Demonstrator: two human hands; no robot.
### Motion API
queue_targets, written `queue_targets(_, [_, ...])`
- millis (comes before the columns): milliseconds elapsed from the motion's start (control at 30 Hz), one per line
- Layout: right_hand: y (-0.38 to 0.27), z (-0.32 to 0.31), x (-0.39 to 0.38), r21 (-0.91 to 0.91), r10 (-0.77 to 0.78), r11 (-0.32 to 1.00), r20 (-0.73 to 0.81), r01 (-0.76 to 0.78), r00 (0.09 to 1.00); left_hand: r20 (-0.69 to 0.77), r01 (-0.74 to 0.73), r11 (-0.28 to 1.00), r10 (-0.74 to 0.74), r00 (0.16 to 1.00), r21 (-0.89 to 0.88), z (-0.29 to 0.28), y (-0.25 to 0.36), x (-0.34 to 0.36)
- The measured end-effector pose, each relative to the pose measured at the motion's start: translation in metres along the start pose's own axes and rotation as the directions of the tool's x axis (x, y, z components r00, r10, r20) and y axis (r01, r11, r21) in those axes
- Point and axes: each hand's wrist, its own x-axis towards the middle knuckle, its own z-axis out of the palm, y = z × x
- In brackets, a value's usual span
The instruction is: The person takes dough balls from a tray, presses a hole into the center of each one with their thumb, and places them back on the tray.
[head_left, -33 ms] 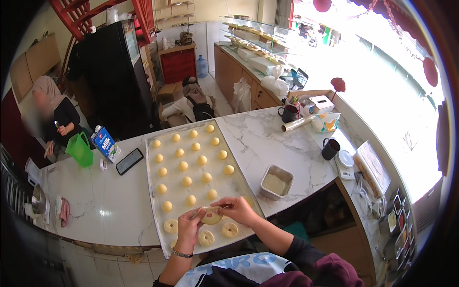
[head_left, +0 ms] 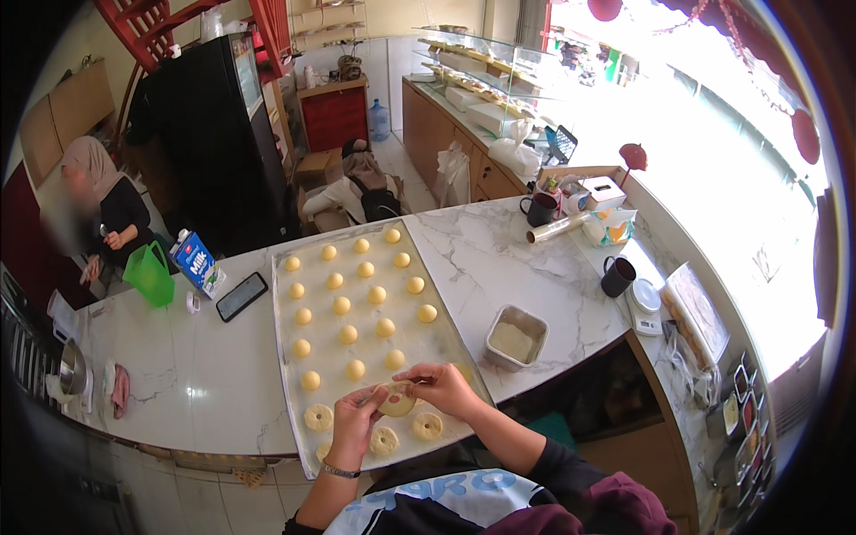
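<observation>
**Two hands shaping a piece of dough over a baking tray**

Both hands are closed around one pale, round piece of dough (head_left: 397,399), held just above the near end of a long baking tray (head_left: 287,352). The left hand (head_left: 355,421) cups the dough from below and the left, fingers curled up around it. The right hand (head_left: 443,388) pinches it from the right, with thumb and fingertips bent onto its edge. A bracelet sits on the left wrist, and the right forearm wears a dark sleeve.

Just beside the hands, at the tray's near edge, lie three flat, ring-marked dough rounds (head_left: 318,417), one to the left and two below the held piece. Beyond them, rows of small yellow dough balls (head_left: 348,334) run toward the tray's far edge, spaced apart.

The tray lies on a white marble counter (head_left: 187,374). To the right of the tray, near the counter's right edge, stands a small square metal tin (head_left: 515,337) with a pale filling. Further right sit a dark mug (head_left: 617,275) and a small scale (head_left: 644,303). At the far right corner are another dark mug (head_left: 539,209) and a roll of plastic wrap (head_left: 557,227). Left of the tray lie a black phone (head_left: 242,296), a blue milk carton (head_left: 197,262) and a green bag (head_left: 149,275).

Behind the counter's far left edge sits a person (head_left: 98,214) in dark clothes. Another person (head_left: 357,189) crouches on the floor beyond.
</observation>
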Motion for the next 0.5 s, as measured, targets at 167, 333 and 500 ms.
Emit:
queue_targets(167, [0.009, -0.010, -0.008, -0.148, -0.131, 0.979, 0.086, 0.143, 0.988, -0.007, -0.008, 0.997, 0.008, 1.000, 0.078, 0.010, -0.010, -0.003])
queue_targets(333, [0.013, -0.019, -0.013, -0.026, -0.080, 0.996, 0.092, 0.083, 0.993, -0.019, 0.020, 0.997, -0.019, 1.000, 0.073, 0.011, -0.024, -0.005])
queue_targets(500, [0.021, -0.040, -0.023, 0.048, 0.061, 0.997, 0.117, -0.067, 0.991, -0.041, -0.003, 1.000, 0.004, 0.999, 0.021, 0.017, -0.040, -0.011])
